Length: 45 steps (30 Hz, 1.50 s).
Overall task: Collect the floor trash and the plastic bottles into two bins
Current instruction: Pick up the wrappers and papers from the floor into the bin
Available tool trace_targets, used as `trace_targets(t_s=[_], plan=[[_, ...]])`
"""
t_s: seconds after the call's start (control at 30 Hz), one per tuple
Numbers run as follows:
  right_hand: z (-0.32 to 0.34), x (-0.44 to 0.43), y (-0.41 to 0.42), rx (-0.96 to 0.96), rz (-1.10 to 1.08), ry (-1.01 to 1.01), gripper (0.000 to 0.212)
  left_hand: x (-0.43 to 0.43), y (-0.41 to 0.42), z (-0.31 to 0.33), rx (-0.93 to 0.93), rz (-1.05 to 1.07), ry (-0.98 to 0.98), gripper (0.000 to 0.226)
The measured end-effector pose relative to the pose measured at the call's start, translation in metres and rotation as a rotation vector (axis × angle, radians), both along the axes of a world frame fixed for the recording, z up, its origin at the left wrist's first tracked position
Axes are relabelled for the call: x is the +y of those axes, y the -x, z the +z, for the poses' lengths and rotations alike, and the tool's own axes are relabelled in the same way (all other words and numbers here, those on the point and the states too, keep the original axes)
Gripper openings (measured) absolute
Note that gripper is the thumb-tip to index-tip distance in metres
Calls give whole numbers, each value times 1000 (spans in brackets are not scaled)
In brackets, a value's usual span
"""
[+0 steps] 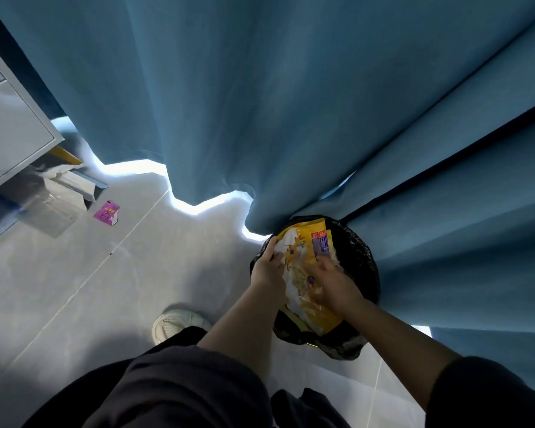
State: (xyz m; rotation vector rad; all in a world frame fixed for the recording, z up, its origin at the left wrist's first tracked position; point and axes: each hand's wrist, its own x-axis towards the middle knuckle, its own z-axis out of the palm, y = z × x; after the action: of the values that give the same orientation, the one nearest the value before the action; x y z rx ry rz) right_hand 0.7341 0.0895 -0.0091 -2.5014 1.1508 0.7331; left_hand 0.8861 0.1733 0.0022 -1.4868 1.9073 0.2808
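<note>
Floor (74, 288) — pale grey tiles with thin joint lines. Daylight spills under the hem of a blue curtain (291, 88), which hangs in heavy folds and drapes against the far rim of the bin (360, 257).

Bin: round, lined with a black bag, standing on the floor at the curtain's foot.

Packet (301, 251) — large, crumpled, yellow and white, lying across the mouth of the bin and partly inside it. A blue panel with red and white marks sits near its far end; the writing is too small to read.

Left hand (267, 268): at the bin's left rim, fingers curled over the packet's edge, gripping it.

Right hand (331, 285): over the middle of the bin, blurred, fingers spread flat and pressing on the packet.

Shoe (176, 324): white, on the floor just left of the bin, on its near side.

Purple sachet (106, 213): on the floor well to the left of the bin and farther off; print illegible.

White carton (74, 186) and clear plastic sheet (47, 211): farther left of the bin than the sachet, at the foot of a white cabinet (7, 125).
</note>
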Motion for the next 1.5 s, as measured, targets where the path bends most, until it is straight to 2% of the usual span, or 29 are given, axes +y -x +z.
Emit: trace_targets(t_s=[0.2,0.3,0.5,0.67,0.83,1.0,1.23,1.37,1.5], plan=[[11,-4,0,36,50,35,69,0,-3,7,21,-27,0,66],[25,-7,0,28,60,48,72,0,-6,18,125,-19,48,60],[59,-6,-20,-63,107,146,74,-5,-29,61,269,182,81,57],[85,2,-52,-130,167,170,75,8,-77,104,239,269,171,58],[104,21,-114,-258,268,179,76,61,-157,131,89,410,206,58],[95,50,-195,-284,419,152,75,139,-211,93,50,713,288,64],[26,77,-290,-148,596,44,77,215,-251,21,20,1109,254,78],[-9,84,-335,-49,639,14,80,239,-276,-11,42,1231,196,80],[-38,91,-386,-38,632,-37,83,254,-314,-46,60,1320,183,80]])
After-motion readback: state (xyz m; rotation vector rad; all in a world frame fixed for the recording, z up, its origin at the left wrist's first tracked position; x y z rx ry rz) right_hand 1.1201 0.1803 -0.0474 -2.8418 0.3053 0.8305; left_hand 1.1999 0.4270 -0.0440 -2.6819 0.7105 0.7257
